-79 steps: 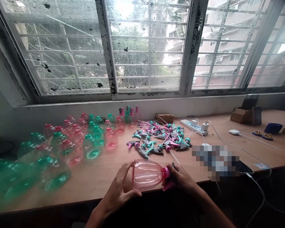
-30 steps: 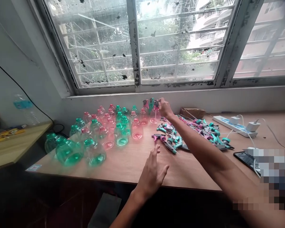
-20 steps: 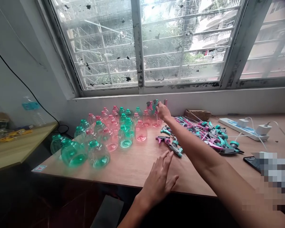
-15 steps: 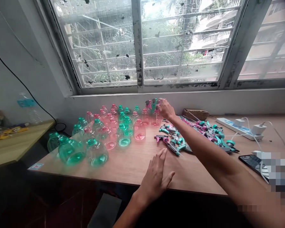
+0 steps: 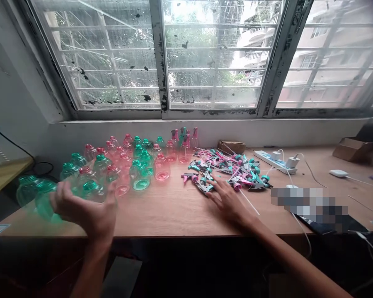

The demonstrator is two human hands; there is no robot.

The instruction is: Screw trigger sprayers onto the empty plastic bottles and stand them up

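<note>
My left hand [image 5: 88,211], a little blurred, is at the front of the bottle group with its thumb and fingers apart. Just behind it, and partly hidden by it, stands a green-necked bottle [image 5: 91,188]; whether I touch it, I cannot tell. My right hand [image 5: 228,200] reaches over the near edge of a pile of pink and teal spray triggers [image 5: 236,167], fingers spread and nothing visibly held. Close to its fingertips lies a pink spray trigger [image 5: 190,178]. Clear pink bottles [image 5: 162,169] and green bottles [image 5: 139,178] stand uncapped in rows. Several bottles with triggers fitted [image 5: 184,151] stand at the back.
A brown pouch [image 5: 232,147] lies by the wall behind the triggers. To the right are a white power strip [image 5: 273,161] with plugs and cables, a white adapter [image 5: 338,173] and a cardboard box [image 5: 351,149]. The table's front edge [image 5: 174,236] runs below my hands.
My right hand has left the fitted bottles at the back and come down to the trigger pile. My left hand has moved left to the front bottles. The view has turned right.
</note>
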